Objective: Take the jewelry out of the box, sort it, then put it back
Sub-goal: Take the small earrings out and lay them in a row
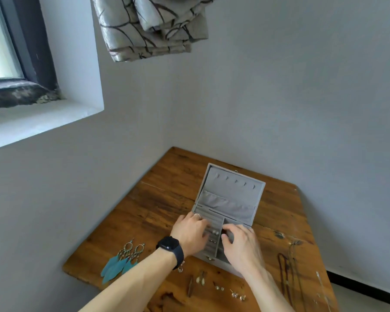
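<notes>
Box: jewelry box (230, 194) open on table (167, 176); studs (214, 232) sit in its ring rolls
Hands: left hand (190, 230), right hand (241, 244) curled inside; cannot tell if either holds anything
Risk: a stud could slip between rolls; 2 hands crowd it

Your grey jewelry box (230, 197) is sitting open, its lid leaning back toward the far side. Teal feather earrings (122, 260) are lying to its left, small earrings (218, 287) near you, and necklaces (287, 273) to its right.
</notes>
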